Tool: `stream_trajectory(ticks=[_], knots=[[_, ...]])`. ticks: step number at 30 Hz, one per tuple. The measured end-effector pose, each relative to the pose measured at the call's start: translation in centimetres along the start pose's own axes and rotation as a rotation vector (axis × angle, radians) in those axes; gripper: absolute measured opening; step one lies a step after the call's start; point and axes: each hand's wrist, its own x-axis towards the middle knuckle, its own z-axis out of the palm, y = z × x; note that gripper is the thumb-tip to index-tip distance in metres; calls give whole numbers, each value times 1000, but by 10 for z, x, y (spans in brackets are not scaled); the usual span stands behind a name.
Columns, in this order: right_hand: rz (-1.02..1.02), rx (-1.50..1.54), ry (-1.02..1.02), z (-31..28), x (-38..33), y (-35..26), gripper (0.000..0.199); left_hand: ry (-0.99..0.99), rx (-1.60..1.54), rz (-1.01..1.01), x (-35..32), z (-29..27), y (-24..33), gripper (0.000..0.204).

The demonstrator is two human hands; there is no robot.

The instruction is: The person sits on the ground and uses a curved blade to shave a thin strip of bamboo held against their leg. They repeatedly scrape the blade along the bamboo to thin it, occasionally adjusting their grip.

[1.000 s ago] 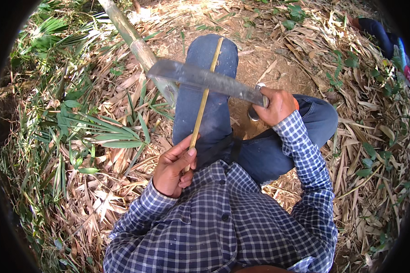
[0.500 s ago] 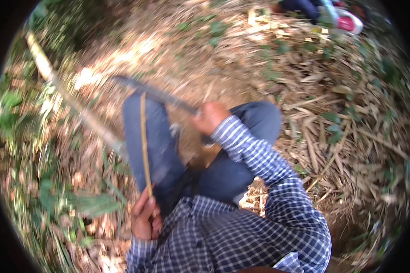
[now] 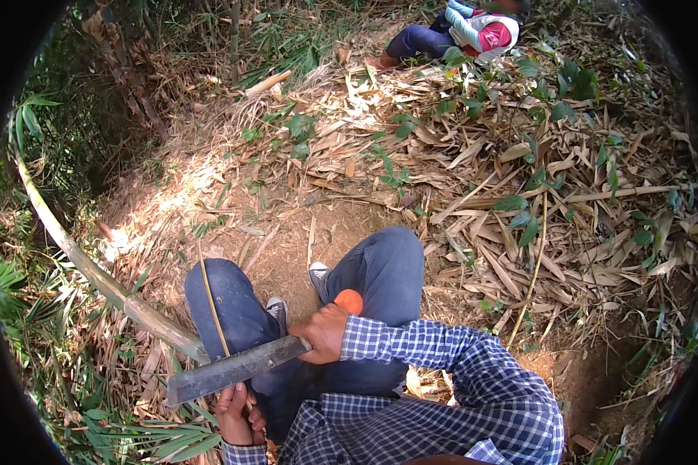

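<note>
Left hand (image 3: 236, 412): seen at the near left, just below the blade; its fingers are closed around the lower end of a thin yellow split-bamboo strip (image 3: 212, 306).
Strip: held nearly upright, leaning slightly left; it runs from the left hand up across the left knee of the blue trousers (image 3: 233, 306), passing behind the blade.
Right hand (image 3: 326, 332): wrapped tightly around the handle of a long, flat, dark grey metal chopping knife (image 3: 229, 372); an orange handle end (image 3: 349, 301) shows just above the knuckles.
Knife: laid almost level, its tip pointing to the near left, crossing over the strip just above the left hand.
Sleeves: blue-and-white checked shirt fabric (image 3: 457, 372) covers the right forearm.
Pole: a pale green-grey bamboo stem (image 3: 93, 271) slants from the far left down to the blade's left end.
Ground: bare brown soil (image 3: 287, 240) is seen between the knees, with dry bamboo leaves (image 3: 520, 178) spread to the right.
Far edge: another person in blue trousers and a white-and-pink top (image 3: 473, 27) is seen sitting.
</note>
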Motion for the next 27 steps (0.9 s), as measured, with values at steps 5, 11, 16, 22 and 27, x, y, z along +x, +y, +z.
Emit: stream_trajectory(ticks=[5, 11, 16, 22, 27], knots=[[37, -30, 132, -5, 11, 17, 28, -95, -23, 41, -9, 11, 1, 20], [-153, -46, 74, 14, 15, 18, 32, -81, -88, -14, -10, 2, -1, 41], [103, -30, 249, -7, 32, 16, 24, -166, -130, -77, -21, 6, 12, 44], [-109, -77, 170, -8, 32, 9, 21, -177, -214, -122, -32, -6, 1, 43], [21, -111, 178, -13, 45, 17, 23, -169, -216, -115, -34, -6, 0, 43]])
